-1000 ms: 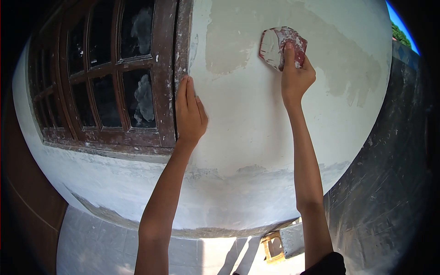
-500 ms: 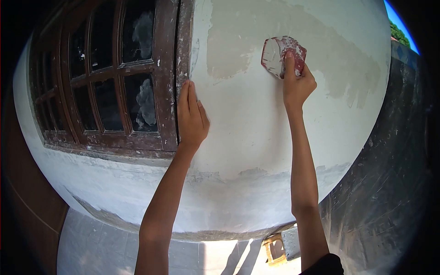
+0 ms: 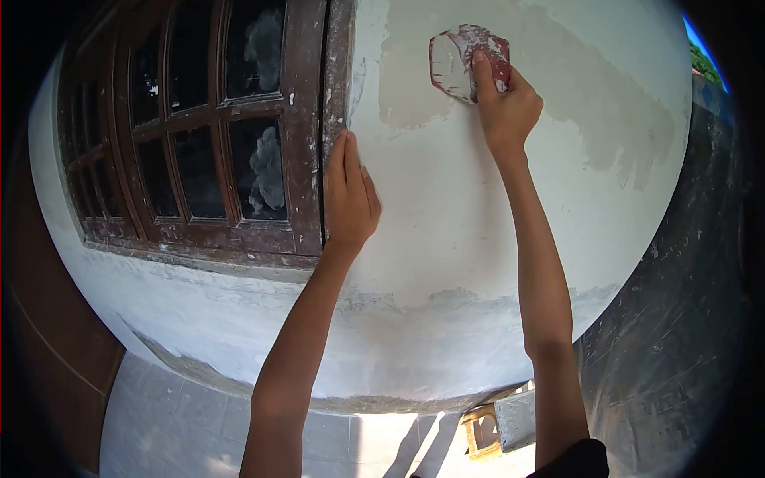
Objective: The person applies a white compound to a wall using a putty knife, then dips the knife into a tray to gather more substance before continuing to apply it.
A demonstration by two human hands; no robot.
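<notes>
**One scraper on the wall, one flat palm beside the window**

We face a white plastered wall [image 3: 478, 239] with a broad grey, damp-looking patch [image 3: 574, 88] spread across its upper part, and a brown wooden window [image 3: 207, 135] set in at the wall's left side. We count one window, with several glass panes that reflect cloud; its left part fades into shadow and the panes there are hard to make out. Below the wall lies a pale tiled floor [image 3: 175, 422], and a dark rough wall [image 3: 685, 319] runs down the right edge.

We see two hands and one scraper. The right hand [image 3: 506, 103] is clenched around the scraper [image 3: 462, 56], with the forefinger laid along its back. The scraper sits at the upper part of the wall, on the left end of the grey patch, just right of the window frame. Its wide blade points up and to the left, and its long axis runs from the hand toward the upper left. Its handle is hidden in the fist.

The left hand [image 3: 349, 195] holds nothing; it lies flat and spread against the wall, fingers pointing up, its edge touching the window frame.

At the bottom edge, a small wooden object [image 3: 482, 434] and a grey slab [image 3: 516, 418] are partly cut off by the right arm, and we cannot tell what they are.
</notes>
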